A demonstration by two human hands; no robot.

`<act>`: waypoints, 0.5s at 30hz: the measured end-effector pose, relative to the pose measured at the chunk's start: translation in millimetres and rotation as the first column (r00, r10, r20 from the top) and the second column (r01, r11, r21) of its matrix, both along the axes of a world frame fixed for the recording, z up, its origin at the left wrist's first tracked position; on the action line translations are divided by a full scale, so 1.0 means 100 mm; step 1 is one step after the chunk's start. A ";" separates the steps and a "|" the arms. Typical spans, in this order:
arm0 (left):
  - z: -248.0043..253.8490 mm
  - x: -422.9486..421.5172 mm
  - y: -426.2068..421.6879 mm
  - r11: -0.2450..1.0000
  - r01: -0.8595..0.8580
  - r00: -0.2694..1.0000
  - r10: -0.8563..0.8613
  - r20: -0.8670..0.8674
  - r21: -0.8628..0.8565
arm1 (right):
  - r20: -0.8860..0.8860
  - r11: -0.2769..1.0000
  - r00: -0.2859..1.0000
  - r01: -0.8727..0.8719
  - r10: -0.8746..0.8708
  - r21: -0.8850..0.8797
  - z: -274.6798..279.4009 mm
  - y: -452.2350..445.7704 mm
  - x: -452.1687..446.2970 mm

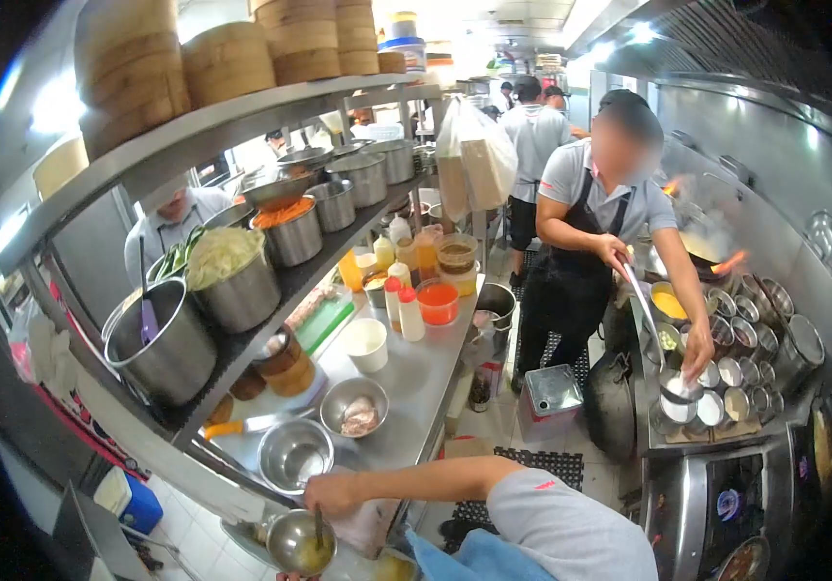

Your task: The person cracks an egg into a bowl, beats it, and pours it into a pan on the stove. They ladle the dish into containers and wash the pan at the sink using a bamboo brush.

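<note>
My right hand (pixel 333 494) reaches in from the right, fingers closed, at the near rim of a metal bowl (pixel 275 473) with a little pale content. What the fingers hold is hidden. Just below it, a dark thin handle (pixel 319 526) stands in a second metal bowl (pixel 295 557) holding yellowish liquid. A sliver of my left hand (pixel 288 577) shows at the bottom edge under that bowl; its fingers are mostly cut off. Beyond sits a metal bowl (pixel 327 395) with pieces of raw meat (pixel 360 416). A knife with an orange handle (pixel 225 429) lies beside the bowls.
A steel shelf (pixel 290 281) with pots overhangs the counter (pixel 406 378). Squeeze bottles (pixel 410 315), a white tub (pixel 366 346) and a red-orange sauce tub (pixel 438 302) stand farther back. Across the aisle, a co-worker (pixel 609 223) holds a ladle (pixel 640 300) over seasoning pots (pixel 711 407) beside the stove.
</note>
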State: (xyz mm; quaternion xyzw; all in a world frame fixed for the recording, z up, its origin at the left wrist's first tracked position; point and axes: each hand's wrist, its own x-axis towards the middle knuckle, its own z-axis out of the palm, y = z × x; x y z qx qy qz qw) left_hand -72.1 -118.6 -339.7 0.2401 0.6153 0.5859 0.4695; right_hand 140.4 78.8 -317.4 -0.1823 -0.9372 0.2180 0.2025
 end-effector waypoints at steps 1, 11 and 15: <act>0.05 0.01 0.00 1.000 -0.021 1.000 0.021 -0.003 -0.023 | -0.014 0.996 0.997 -0.080 0.080 -0.031 0.01 -0.05 0.02; -0.09 0.18 0.11 0.979 0.205 0.951 -0.194 -0.239 0.019 | -0.056 0.987 0.987 0.153 -0.151 0.046 0.25 -0.05 0.57; 0.07 0.60 0.04 0.976 0.212 0.971 -0.205 -0.119 0.045 | -0.052 0.980 0.984 0.175 -0.171 0.089 0.34 -0.20 1.02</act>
